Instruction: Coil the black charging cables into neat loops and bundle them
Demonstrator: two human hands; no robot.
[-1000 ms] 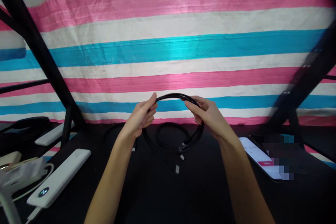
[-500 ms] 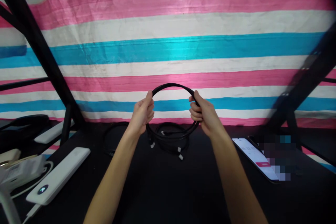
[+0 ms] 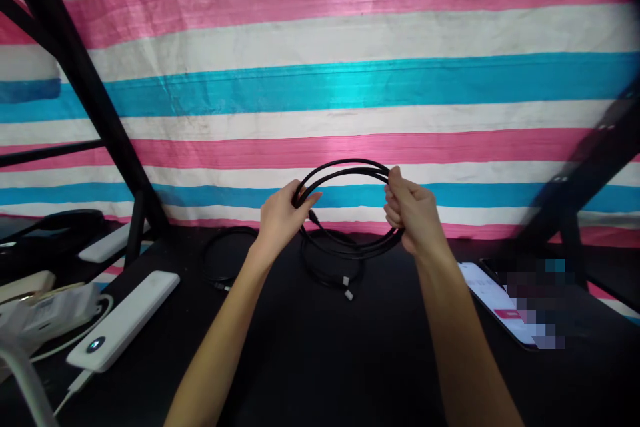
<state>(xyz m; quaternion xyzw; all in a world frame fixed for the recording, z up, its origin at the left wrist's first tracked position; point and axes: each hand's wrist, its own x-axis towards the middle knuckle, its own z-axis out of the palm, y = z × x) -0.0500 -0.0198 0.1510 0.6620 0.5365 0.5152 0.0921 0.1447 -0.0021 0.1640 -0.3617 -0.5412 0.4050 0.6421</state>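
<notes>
A coiled black cable (image 3: 350,172) is held up above the table between my two hands, its loops fanned slightly apart along the top. My left hand (image 3: 285,217) has the coil's left side in the crook between thumb and fingers. On the right side, my right hand (image 3: 413,210) grips the loops with curled fingers. One dark plug end (image 3: 313,216) hangs inside the ring near my left thumb. Behind and below lies another black cable coil (image 3: 320,275) with pale metal plugs. A further black cable loop (image 3: 205,260) rests left of my left wrist.
At left on the black table (image 3: 310,360) lies a white power bank (image 3: 127,320) with a cord plugged in. White chargers (image 3: 63,313) sit beside it. A lit phone (image 3: 495,300) is at right. Dark metal struts (image 3: 95,107) slope up before a striped sheet (image 3: 340,87).
The coil's strands have spread apart into separate loops. My right hand has shifted right, and my left hand's thumb has swung inward with its grip loosened. The view has turned slightly left.
</notes>
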